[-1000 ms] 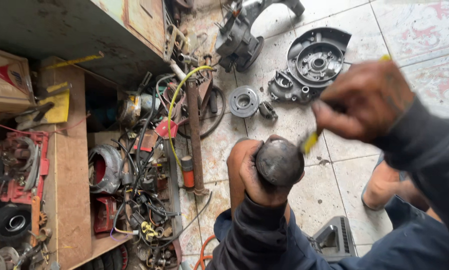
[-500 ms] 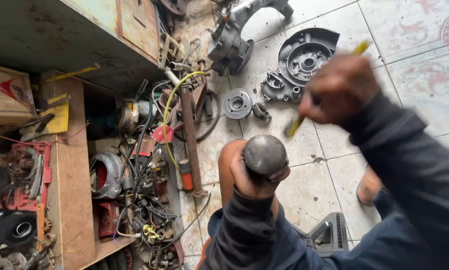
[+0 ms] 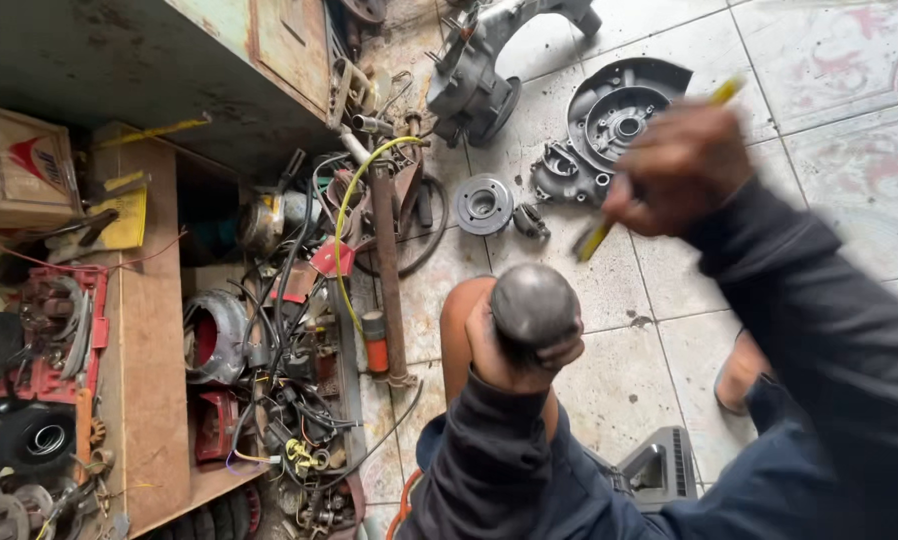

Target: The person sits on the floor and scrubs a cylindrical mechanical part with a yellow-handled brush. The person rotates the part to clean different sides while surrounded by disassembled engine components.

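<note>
The left hand holds a round dark metal part in a closed grip above the knee; the right hand, blurred, grips a yellow-handled tool. A mis-aimed blow could probably hit the fingers, or the part may slip onto the tiled floor.

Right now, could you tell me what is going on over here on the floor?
A person sits over a tiled floor. The left hand grips a rounded dark metal part above the knee. The right hand, blurred, holds a yellow-handled tool raised beside it. Engine covers, a round disc and tangled wires lie around.
</note>
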